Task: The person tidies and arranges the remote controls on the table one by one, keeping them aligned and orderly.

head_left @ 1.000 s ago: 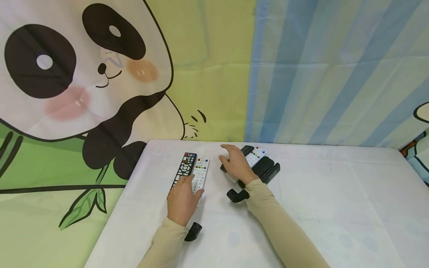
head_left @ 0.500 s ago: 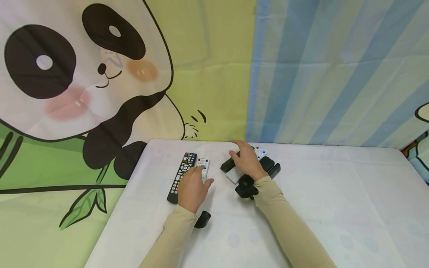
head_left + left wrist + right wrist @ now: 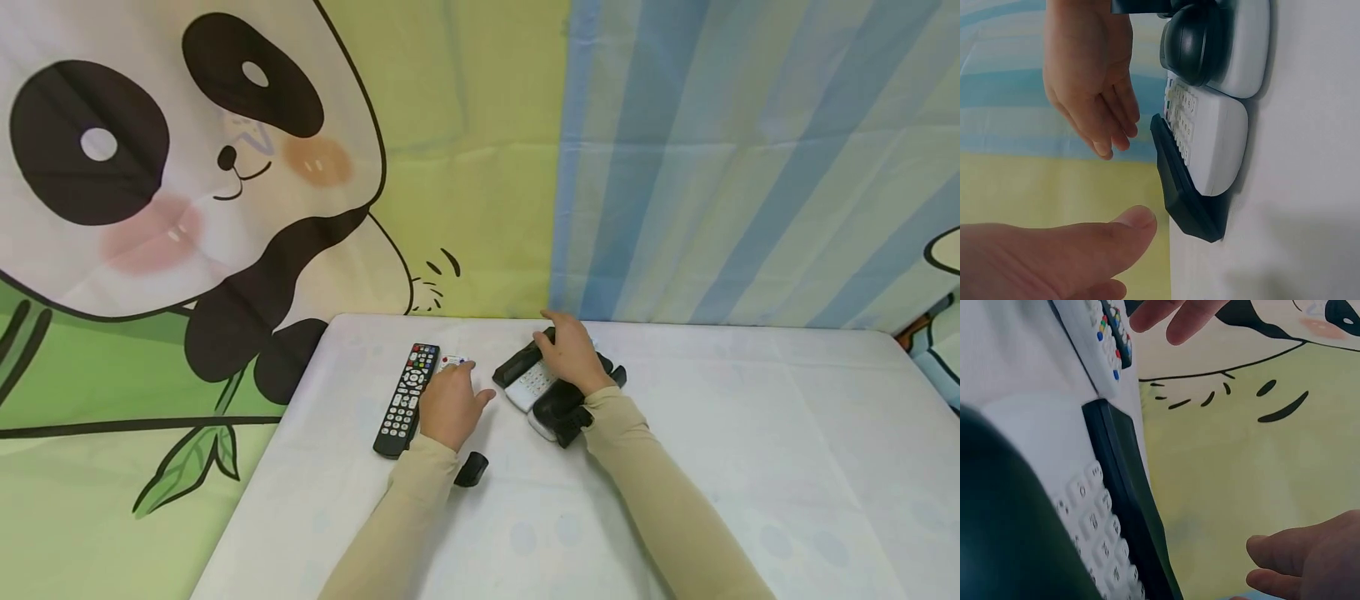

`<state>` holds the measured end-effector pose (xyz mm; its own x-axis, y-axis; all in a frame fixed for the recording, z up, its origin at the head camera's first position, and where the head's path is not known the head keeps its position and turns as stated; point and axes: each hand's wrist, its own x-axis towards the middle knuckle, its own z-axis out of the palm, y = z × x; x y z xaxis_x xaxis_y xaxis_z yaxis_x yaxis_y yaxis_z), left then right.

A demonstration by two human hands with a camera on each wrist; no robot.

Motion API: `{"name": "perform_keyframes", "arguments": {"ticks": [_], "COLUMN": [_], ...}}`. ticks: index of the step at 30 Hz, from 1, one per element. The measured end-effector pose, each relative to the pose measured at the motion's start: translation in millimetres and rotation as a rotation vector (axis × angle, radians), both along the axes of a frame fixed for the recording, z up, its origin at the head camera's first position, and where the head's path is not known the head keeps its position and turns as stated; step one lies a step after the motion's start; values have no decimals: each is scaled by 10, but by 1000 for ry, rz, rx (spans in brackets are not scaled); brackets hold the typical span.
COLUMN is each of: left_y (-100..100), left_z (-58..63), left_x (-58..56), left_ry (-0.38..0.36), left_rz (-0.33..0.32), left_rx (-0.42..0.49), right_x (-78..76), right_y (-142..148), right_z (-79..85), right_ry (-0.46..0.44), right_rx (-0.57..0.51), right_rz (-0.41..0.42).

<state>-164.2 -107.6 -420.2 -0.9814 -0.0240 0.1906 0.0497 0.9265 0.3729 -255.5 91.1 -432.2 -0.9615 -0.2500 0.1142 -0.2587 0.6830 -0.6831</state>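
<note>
My left hand (image 3: 452,407), fingers loose and holding nothing, hovers over a white remote control (image 3: 453,362), hiding most of it. A black remote control (image 3: 405,400) with white and coloured buttons lies face up just left of it. To the right, my right hand (image 3: 573,354) spreads its fingers above a second group of remotes, holding nothing. In that group a black remote (image 3: 521,362) lies tilted along a white remote with pale keys (image 3: 531,383). Other black and white pieces there are partly hidden under the hand. The right wrist view shows the keys (image 3: 1100,531) beside the black remote (image 3: 1129,500).
Both groups lie on a white-covered table (image 3: 720,433), close to its far edge. Behind stands a cloth backdrop with a panda (image 3: 225,167) and blue stripes (image 3: 630,167). Small black cameras (image 3: 471,469) jut from both wrists.
Both hands have shifted right. The left hand has moved off the black remote, uncovering it, and the right hand has bared more of the tilted black remote and the white one beside it.
</note>
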Motion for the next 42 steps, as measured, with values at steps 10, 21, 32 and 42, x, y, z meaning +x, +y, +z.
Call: {"name": "perform_keyframes", "arguments": {"ticks": [10, 21, 32, 42], "left_y": [142, 221, 253, 259], "left_z": [-26, -67, -162, -189], "left_x": [-167, -285, -371, -415], "left_ry": [-56, -156, -207, -219], "left_rz": [-39, -78, -99, -115], "left_rx": [-49, -35, -17, 38], "right_x": [-56, -105, -137, -125], "right_y": [109, 163, 140, 116], "right_z": [-38, -57, -67, -69], "right_ry": [-57, -116, -123, -131], "right_rx": [36, 78, 131, 163], "right_rz": [-14, -19, -27, -42]}}
